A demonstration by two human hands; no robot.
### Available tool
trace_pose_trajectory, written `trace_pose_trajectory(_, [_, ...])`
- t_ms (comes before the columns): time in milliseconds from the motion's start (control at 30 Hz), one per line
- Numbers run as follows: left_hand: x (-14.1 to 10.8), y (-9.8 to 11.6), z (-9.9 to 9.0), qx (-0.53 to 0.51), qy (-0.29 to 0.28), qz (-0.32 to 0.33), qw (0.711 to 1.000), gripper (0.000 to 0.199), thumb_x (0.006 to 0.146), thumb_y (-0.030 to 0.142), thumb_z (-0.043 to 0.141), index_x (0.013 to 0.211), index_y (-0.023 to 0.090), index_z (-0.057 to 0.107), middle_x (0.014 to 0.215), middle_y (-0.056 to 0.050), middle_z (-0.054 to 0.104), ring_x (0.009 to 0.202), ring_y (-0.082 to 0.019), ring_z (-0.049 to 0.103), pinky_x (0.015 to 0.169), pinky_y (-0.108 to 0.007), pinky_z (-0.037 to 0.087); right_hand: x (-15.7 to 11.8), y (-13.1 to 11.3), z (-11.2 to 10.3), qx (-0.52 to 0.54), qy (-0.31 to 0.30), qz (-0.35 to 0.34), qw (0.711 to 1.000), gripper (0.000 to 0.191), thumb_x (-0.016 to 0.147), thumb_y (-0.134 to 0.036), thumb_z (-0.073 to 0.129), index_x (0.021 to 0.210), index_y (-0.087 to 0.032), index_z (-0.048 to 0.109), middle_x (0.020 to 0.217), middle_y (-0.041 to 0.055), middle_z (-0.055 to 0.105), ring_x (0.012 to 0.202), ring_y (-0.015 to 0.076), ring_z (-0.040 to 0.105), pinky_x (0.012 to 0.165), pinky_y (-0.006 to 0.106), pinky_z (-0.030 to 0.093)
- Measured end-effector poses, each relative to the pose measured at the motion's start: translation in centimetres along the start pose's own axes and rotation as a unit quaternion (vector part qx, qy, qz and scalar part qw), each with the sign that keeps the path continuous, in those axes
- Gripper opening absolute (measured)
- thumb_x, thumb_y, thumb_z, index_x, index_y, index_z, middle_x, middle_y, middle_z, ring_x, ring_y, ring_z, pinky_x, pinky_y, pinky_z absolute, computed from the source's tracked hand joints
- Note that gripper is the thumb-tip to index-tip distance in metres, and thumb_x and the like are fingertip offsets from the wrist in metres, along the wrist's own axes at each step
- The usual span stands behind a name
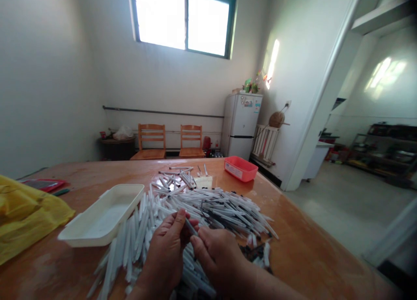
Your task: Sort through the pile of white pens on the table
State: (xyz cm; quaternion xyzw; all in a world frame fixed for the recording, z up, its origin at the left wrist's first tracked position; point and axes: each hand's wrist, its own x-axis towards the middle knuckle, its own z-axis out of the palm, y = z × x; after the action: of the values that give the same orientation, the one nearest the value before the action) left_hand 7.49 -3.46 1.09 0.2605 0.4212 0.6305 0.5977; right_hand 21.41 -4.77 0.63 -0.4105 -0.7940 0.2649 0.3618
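Observation:
Both hands meet over a large pile of white, pen-like tubes (143,230) on the table. My left hand (169,243) is closed, its thumb and fingers pinching one end of a slim greyish pen (191,227). The other end sits in the closed fingers of my right hand (216,248). The pen slants between the two hands, and its ends are hidden by fingers. Right behind the hands lies a heap of white pens with dark ends (228,211). Small black parts (254,251) lie right of my right hand.
A white, shallow plastic tray (100,217) stands left of the pile. A red plastic basket (241,168) is near the table's far right edge. A yellow plastic bag (29,217) lies at the left. Two wooden chairs (151,140) and a fridge (244,121) stand beyond the table.

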Motion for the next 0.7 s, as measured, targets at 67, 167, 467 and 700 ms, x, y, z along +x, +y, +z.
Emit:
trace_pose_trajectory(67, [0.0, -0.1, 0.0, -0.003, 0.006, 0.01, 1.0, 0.037, 0.07, 0.045, 0.082, 0.086, 0.016, 0.064, 0.074, -0.004, 0.071, 0.067, -0.017, 0.067, 0.064, -0.027, 0.053, -0.1, 0.0, 0.1, -0.021, 0.01, 0.004, 1.0, 0.033, 0.099, -0.045, 0.043, 0.08, -0.02, 0.054, 0.076, 0.0028, 0.059, 0.064, 0.0141, 0.047, 0.063, 0.028, 0.032])
trace_pose_trajectory(167, [-0.2, 0.0, 0.1, -0.019, 0.005, 0.016, 1.0, 0.036, 0.071, 0.045, 0.081, 0.086, 0.017, 0.064, 0.076, -0.004, 0.072, 0.07, -0.017, 0.068, 0.068, -0.028, 0.055, 0.1, -0.2, 0.4, 0.164, -0.04, 0.067, 0.983, 0.04, 0.099, -0.048, 0.039, 0.073, -0.02, 0.05, 0.06, -0.0006, 0.051, 0.052, 0.0123, 0.042, 0.054, 0.026, 0.032])
trace_pose_trajectory(467, [0.1, 0.3, -0.4, 0.025, -0.009, 0.034, 0.999, 0.035, 0.073, 0.046, 0.079, 0.086, 0.017, 0.063, 0.074, -0.002, 0.07, 0.071, -0.015, 0.065, 0.067, -0.025, 0.052, -0.2, -0.3, 0.5, 0.063, -0.006, 0.039, 0.997, 0.041, 0.101, -0.047, 0.041, 0.072, -0.019, 0.051, 0.07, 0.0009, 0.056, 0.063, 0.0129, 0.048, 0.059, 0.026, 0.032])
trace_pose_trajectory(700, [0.6, 0.0, -1.1, 0.07, -0.01, 0.027, 0.997, 0.036, 0.075, 0.047, 0.078, 0.083, 0.018, 0.058, 0.075, -0.001, 0.069, 0.069, -0.012, 0.061, 0.067, -0.025, 0.049, -0.9, 0.4, 0.6, -0.16, 0.029, 0.022, 0.986, 0.025, 0.099, -0.037, 0.044, 0.092, -0.019, 0.06, 0.083, 0.0065, 0.068, 0.07, 0.0179, 0.06, 0.063, 0.029, 0.032])
